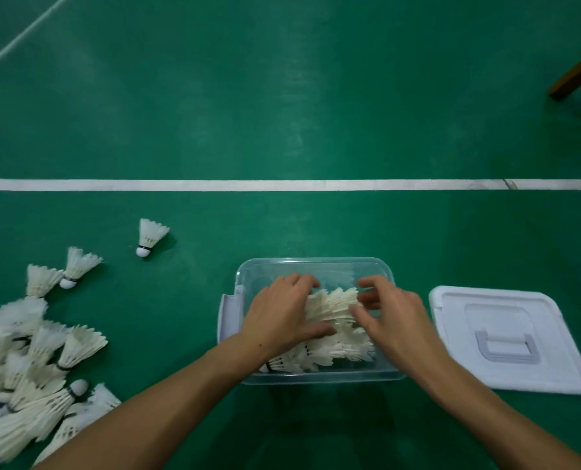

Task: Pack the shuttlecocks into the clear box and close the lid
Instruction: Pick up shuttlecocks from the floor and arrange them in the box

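The clear box (316,264) stands open on the green floor just in front of me. Several white shuttlecocks (336,320) lie stacked inside it. My left hand (282,313) rests on the left side of that stack, fingers curled over the feathers. On the stack's right side my right hand (390,312) touches the feathers with spread fingers. The white lid (506,337) lies flat on the floor to the right of the box, handle up. A pile of loose shuttlecocks (34,361) sits at the lower left.
A single shuttlecock (149,236) stands alone left of the box, with two more (62,274) near the pile. A white court line (282,184) runs across the floor beyond the box. A wooden furniture leg (577,74) shows at the upper right.
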Demonstrator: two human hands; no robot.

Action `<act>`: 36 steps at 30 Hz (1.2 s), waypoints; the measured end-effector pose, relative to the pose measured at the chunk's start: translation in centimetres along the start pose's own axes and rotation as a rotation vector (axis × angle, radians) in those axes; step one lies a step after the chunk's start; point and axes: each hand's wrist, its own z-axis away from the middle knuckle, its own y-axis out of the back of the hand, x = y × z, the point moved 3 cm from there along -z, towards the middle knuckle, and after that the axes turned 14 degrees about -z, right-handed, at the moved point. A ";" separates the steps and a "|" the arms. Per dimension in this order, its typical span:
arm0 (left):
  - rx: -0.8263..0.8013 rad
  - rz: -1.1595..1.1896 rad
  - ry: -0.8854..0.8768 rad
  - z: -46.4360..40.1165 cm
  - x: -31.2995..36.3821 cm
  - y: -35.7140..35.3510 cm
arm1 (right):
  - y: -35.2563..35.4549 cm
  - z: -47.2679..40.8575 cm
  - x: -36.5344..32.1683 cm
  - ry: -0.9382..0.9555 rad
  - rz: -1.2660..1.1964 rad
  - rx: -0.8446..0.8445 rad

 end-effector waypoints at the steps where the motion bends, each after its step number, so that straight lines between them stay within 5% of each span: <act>1: 0.029 0.037 0.011 0.2 -0.3 0.8 | 0.6 -0.1 -0.6 0.019 -0.008 0.007; 10: 0.324 0.371 0.263 7.9 -8.9 7.8 | 0.5 -2.0 -10.0 0.257 0.097 -0.234; 18: 0.402 0.500 0.620 19.0 -19.6 7.1 | -10.4 -3.4 -19.7 0.473 0.120 -0.498; 31: 0.392 0.367 0.941 32.3 -28.7 4.3 | -29.8 2.2 -23.6 0.519 0.041 -0.762; 36: 0.209 0.252 1.101 34.5 -29.2 1.7 | -33.3 2.9 -22.3 0.560 0.114 -0.815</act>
